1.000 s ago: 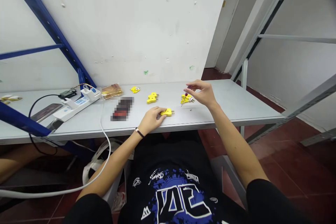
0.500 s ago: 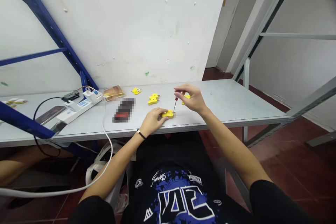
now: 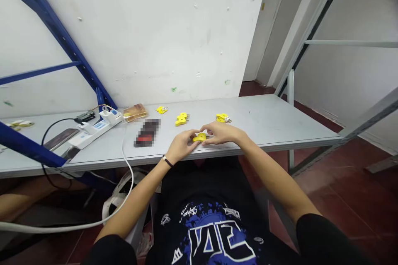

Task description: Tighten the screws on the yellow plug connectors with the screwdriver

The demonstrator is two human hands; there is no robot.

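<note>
Near the front edge of the table, a yellow plug (image 3: 200, 137) lies between my two hands. My left hand (image 3: 183, 144) pinches its left end between thumb and fingers. From the other side, my right hand (image 3: 221, 133) closes thumb and forefinger on the plug's right end, covering its pins. The screwdriver does not show now; whether it is tucked inside my right hand I cannot tell. Behind my right hand lies a group of yellow plug pieces (image 3: 223, 118) with metal pins, and farther left are more yellow plugs (image 3: 182, 119).
At the back left are a small yellow plug part (image 3: 161, 109) and a clear bag (image 3: 135, 112). A blurred dark item (image 3: 147, 132) lies left of my hands. Beyond it are a white power strip (image 3: 96, 129), a phone (image 3: 61, 138) and a white cable (image 3: 126, 155).
My right hand has come down from above the plug and now grips its right end. The red-handled screwdriver it held upright has gone from sight. My left hand stays on the plug.
</note>
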